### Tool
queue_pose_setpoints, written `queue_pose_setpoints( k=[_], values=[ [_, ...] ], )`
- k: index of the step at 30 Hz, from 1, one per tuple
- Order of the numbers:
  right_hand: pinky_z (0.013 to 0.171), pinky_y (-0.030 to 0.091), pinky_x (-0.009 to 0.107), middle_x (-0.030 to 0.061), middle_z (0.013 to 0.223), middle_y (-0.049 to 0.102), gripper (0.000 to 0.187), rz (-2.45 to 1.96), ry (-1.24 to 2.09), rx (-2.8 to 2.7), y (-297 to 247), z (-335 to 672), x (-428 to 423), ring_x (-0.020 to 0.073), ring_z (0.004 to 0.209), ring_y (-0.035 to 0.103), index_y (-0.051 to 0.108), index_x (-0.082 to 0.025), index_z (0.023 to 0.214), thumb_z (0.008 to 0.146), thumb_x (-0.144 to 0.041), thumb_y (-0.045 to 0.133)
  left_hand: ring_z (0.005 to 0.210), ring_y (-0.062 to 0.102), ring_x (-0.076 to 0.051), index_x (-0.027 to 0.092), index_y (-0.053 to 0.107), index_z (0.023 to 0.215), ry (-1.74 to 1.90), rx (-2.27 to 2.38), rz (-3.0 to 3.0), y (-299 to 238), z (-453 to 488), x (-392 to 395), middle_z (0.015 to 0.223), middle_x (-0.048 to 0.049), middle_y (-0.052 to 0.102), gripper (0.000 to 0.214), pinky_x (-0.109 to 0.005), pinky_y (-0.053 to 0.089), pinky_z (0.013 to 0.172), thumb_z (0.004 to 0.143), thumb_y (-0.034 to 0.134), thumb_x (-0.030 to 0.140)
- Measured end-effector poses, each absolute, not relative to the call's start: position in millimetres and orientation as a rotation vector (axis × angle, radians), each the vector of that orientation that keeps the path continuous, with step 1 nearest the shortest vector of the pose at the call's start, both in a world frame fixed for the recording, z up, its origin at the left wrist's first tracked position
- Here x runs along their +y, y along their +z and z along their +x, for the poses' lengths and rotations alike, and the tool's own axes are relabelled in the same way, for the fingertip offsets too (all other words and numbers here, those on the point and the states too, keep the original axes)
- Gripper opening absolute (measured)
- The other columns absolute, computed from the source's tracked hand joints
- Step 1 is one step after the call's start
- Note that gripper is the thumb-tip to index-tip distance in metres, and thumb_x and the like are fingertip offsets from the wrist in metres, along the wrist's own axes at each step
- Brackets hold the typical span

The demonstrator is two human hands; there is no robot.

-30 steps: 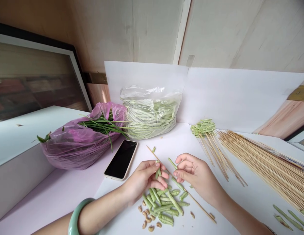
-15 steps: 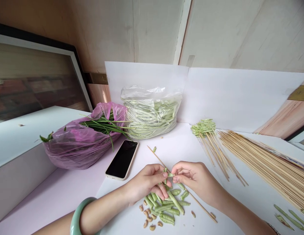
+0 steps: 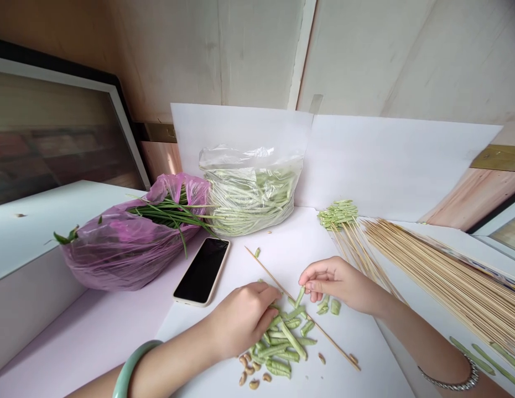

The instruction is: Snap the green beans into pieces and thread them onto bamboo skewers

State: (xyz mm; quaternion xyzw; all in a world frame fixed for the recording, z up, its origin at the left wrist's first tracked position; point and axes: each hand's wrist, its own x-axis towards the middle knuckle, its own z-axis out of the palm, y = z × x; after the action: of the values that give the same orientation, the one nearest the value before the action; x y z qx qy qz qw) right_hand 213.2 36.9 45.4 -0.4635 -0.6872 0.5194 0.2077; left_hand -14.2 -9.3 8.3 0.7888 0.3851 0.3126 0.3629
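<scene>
My right hand [image 3: 338,282] pinches a short green bean piece [image 3: 300,297] between thumb and fingertips, just above the skewer lying on the paper. My left hand [image 3: 246,315] is palm down at the upper left edge of a pile of cut bean pieces [image 3: 277,351]. Its fingers are curled down, and what they hold, if anything, is hidden. One bamboo skewer [image 3: 332,345] lies diagonally past the pile, its point toward the back. Two short bean pieces [image 3: 335,307] rest beneath my right hand. Several tan beans [image 3: 254,384] lie in front of the pile.
A phone [image 3: 202,271] lies left of my hands. Behind stand a purple bag [image 3: 116,249] with green stalks and a clear bag [image 3: 253,193] of long beans. At right are skewers threaded with bean pieces [image 3: 338,213], many loose skewers [image 3: 440,271] and bean strips [image 3: 473,356].
My hands have moved apart. The right one shifted right and up with a bean piece; the left turned palm down onto the pile's edge. The whole view shifted slightly.
</scene>
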Motion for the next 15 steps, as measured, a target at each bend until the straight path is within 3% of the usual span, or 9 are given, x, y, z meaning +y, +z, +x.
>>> queue_pose_setpoints(
  k=[3, 7, 11, 15],
  values=[
    [0.057, 0.049, 0.026, 0.0014, 0.064, 0.068, 0.016, -1.275, 1.523, -1.966, 38, 213, 37, 0.0134, 0.057, 0.063, 0.071, -0.016, 0.077, 0.075, -0.028, 0.061, 0.087, 0.059, -0.021, 0.02, 0.06, 0.104, 0.66, 1.026, 2.19, 9, -14, -7, 0.095, -0.0083, 0.064, 0.026, -0.028, 0.043, 0.078, 0.083, 0.046, 0.013],
    [0.056, 0.05, 0.027, 0.0037, 0.074, 0.071, 0.017, -1.326, 1.458, -1.987, 28, 215, 40, 0.0138, 0.057, 0.064, 0.073, -0.017, 0.083, 0.075, -0.024, 0.061, 0.08, 0.059, -0.018, 0.02, 0.056, 0.104, 0.807, 1.115, 2.072, 8, -15, -3, 0.088, -0.0065, 0.064, 0.025, -0.026, 0.043, 0.073, 0.087, 0.039, 0.014],
    [0.057, 0.048, 0.026, 0.0007, 0.066, 0.065, 0.013, -1.411, 1.211, -1.905, 25, 219, 46, 0.0136, 0.056, 0.062, 0.071, -0.017, 0.08, 0.073, -0.024, 0.063, 0.07, 0.057, -0.016, 0.02, 0.052, 0.105, 0.959, 1.2, 1.951, 5, -18, 1, 0.083, -0.0048, 0.063, 0.025, -0.025, 0.041, 0.067, 0.087, 0.036, 0.014],
    [0.048, 0.047, 0.027, -0.0025, 0.054, 0.056, 0.016, -1.414, 1.16, -1.859, 26, 222, 51, 0.0133, 0.047, 0.057, 0.068, -0.016, 0.077, 0.072, -0.031, 0.064, 0.063, 0.054, -0.015, 0.02, 0.049, 0.102, 1.011, 1.195, 1.865, 4, -18, 4, 0.078, -0.0029, 0.062, 0.02, -0.024, 0.04, 0.062, 0.09, 0.034, 0.02]
  ],
)
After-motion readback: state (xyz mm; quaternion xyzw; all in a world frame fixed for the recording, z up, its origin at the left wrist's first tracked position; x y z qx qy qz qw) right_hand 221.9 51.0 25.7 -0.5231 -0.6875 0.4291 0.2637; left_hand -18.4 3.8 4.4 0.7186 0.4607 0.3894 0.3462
